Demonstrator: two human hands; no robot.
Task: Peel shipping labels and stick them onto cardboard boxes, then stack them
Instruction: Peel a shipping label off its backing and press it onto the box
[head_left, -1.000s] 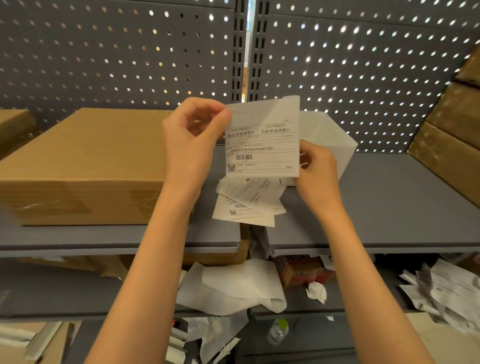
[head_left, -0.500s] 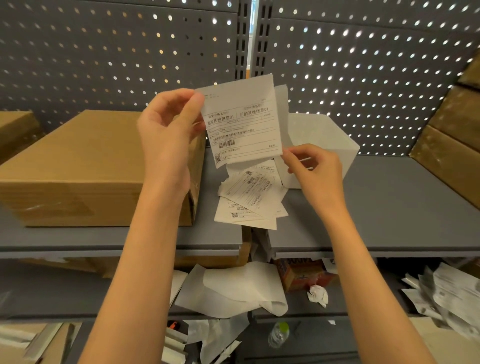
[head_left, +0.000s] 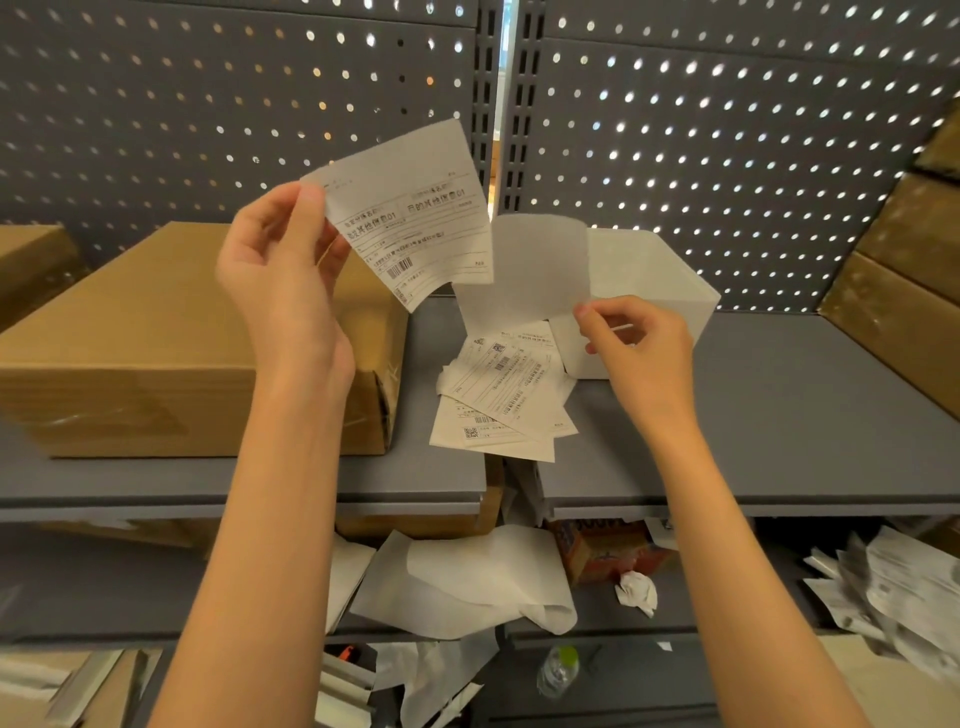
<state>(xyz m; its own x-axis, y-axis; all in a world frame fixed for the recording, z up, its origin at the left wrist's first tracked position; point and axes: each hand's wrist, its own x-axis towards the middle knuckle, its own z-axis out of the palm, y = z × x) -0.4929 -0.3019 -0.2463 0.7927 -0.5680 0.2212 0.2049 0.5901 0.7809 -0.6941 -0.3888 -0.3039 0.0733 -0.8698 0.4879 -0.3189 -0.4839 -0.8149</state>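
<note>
My left hand (head_left: 283, 280) pinches the top-left corner of a printed shipping label (head_left: 415, 213), held up and tilted over the shelf. My right hand (head_left: 636, 345) pinches the lower edge of the blank backing sheet (head_left: 524, 265), which has come away from most of the label and hangs to its right. A large cardboard box (head_left: 156, 332) lies on the grey shelf (head_left: 779, 415) at the left, behind my left hand. A loose pile of several more labels (head_left: 501, 395) lies on the shelf between my hands.
A white open box (head_left: 654, 280) stands behind my right hand. Stacked cardboard boxes (head_left: 904, 291) lean at the right edge, another box (head_left: 31, 260) at far left. Discarded backing sheets (head_left: 467, 577), crumpled paper and a plastic bottle (head_left: 558, 670) litter the lower shelves.
The label has swung up and to the left with my left hand, while my right hand pulled the backing sheet down and right, peeling the two apart.
</note>
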